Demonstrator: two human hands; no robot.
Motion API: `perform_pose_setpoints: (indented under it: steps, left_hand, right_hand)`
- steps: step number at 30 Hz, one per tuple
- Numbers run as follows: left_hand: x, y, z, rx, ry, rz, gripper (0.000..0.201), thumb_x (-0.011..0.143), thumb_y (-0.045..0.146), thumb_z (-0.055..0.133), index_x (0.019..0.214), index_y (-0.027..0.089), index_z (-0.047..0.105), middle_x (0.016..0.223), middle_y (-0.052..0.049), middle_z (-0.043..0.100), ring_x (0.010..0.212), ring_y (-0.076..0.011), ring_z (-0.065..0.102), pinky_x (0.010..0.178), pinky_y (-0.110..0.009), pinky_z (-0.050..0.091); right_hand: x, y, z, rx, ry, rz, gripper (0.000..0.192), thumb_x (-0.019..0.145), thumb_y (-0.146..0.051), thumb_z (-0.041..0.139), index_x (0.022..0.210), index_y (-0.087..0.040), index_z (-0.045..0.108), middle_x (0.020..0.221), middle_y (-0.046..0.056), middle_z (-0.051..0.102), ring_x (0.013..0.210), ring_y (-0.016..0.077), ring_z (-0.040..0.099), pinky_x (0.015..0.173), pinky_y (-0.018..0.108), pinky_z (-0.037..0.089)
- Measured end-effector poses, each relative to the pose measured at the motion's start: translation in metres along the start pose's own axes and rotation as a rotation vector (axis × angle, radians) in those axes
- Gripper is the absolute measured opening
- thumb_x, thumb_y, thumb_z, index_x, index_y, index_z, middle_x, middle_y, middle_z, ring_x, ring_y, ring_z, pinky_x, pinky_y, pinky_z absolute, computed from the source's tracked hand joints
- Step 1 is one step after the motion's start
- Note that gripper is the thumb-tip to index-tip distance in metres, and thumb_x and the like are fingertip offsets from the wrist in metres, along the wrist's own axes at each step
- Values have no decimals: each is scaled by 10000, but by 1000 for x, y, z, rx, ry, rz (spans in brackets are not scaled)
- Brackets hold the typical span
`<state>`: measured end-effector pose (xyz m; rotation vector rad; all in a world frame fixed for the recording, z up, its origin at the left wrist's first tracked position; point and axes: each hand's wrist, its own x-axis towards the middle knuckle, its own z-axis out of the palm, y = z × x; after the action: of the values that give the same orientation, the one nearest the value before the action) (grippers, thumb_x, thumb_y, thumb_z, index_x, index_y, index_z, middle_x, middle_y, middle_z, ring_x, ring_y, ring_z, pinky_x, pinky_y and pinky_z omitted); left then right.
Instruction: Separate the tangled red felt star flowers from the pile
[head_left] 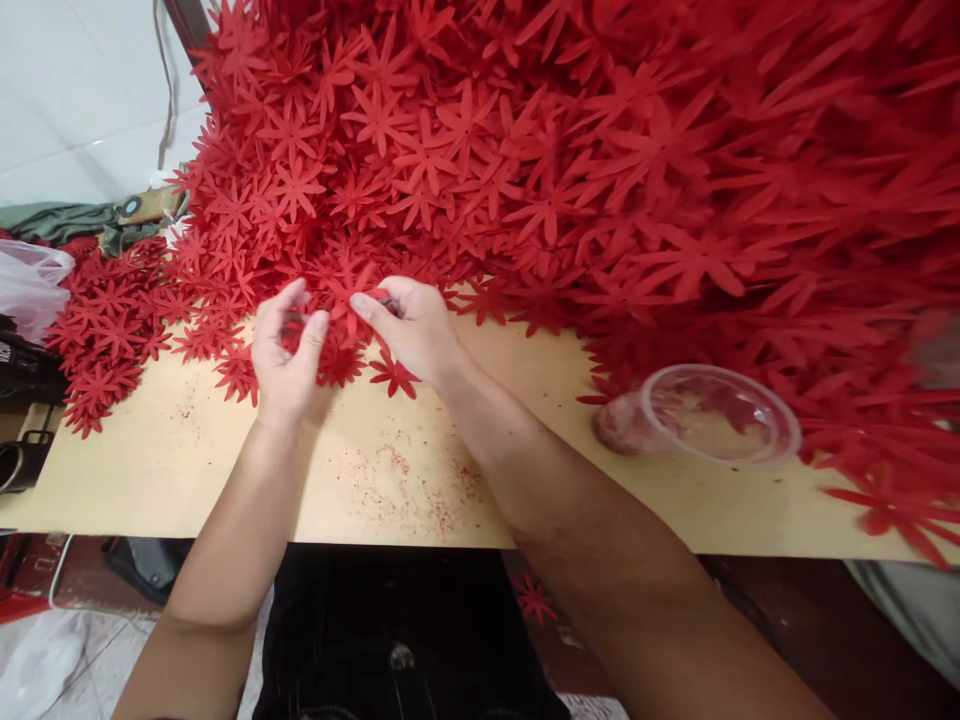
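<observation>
Tabletop (322, 480) offers room toward its front edge (397, 543), right hand (411, 325) seemingly pinching a red flower (345, 316), left hand (286, 352) loosely parted.

The flowers (425, 150) look like matt cloth, the tub (630, 422) glossy clear plastic, the tabletop (150, 460) smooth.

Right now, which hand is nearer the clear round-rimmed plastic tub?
Right. The right hand is left of the tub and farther up the table; the left hand is farther left, beyond the right one.
</observation>
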<state>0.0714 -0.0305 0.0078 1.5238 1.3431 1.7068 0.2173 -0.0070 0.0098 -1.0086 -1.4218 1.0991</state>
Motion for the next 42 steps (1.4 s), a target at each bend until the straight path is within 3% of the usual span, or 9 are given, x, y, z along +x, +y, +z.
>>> perform_pose_setpoints:
  steps: [5,10,14,16,18,21,25,32,42]
  left_hand:
    - [-4,-1,9,-124,-60,-127,239,682,383,750,683,191,608,674,11,608,630,-85,543,645,-230,461]
    - [10,-15,-7,-167,155,-185,233,738,408,691,783,226,552,693,30,567,642,-88,542,635,-235,455]
    - [19,-26,-22,25,327,-111,273,733,306,682,954,236,539,971,-7,578,873,-120,560,775,-269,467]
    - [21,-27,-26,123,413,-76,355,719,204,668,1042,253,528,1119,-15,527,952,-131,526,827,-286,454]
    - [20,-26,-28,177,448,-53,413,702,106,629,1069,267,528,1174,-10,488,964,-133,501,829,-291,446]
    - [18,-22,-25,191,378,-10,390,690,49,564,1027,247,559,1115,-9,526,903,-127,508,797,-286,449]
    - [13,-18,-16,178,218,25,249,722,74,525,913,204,618,956,-13,597,828,-111,550,811,-263,453]
    - [0,-10,1,-8,-15,-46,107,765,211,626,859,198,676,913,-29,648,876,-121,606,836,-257,474]
    - [-8,-7,12,-281,-256,-242,374,642,445,774,923,217,681,885,-9,684,797,-96,625,793,-249,505]
  right_hand:
    - [-1,1,3,35,-80,14,494,699,-668,595,638,-199,450,552,-52,390,525,63,331,501,247,292]
    - [9,7,-14,-29,17,9,374,774,-534,598,642,-210,467,552,-38,387,534,80,359,522,258,325]
    - [12,8,-34,-240,163,-34,286,657,-381,743,822,-204,589,818,18,549,742,128,508,684,302,439]
    - [9,4,-43,-432,78,-1,375,545,-325,814,841,-194,625,889,32,564,783,147,521,728,326,444]
    - [5,-2,-48,-606,-171,99,358,479,-306,843,744,-186,635,802,23,571,718,146,516,683,321,426]
    - [-1,-9,-48,-752,-503,228,306,453,-236,843,622,-188,592,639,-5,551,582,120,472,564,290,357]
    - [-4,-8,-40,-768,-657,201,217,551,-119,737,563,-188,532,554,-21,533,507,92,430,513,271,304]
    - [6,11,-30,-178,-243,105,176,703,-89,632,719,-196,493,631,-36,543,589,99,489,592,261,390]
    - [5,4,-11,-126,-265,67,104,827,-211,525,752,-148,560,699,13,576,643,113,493,651,274,399]
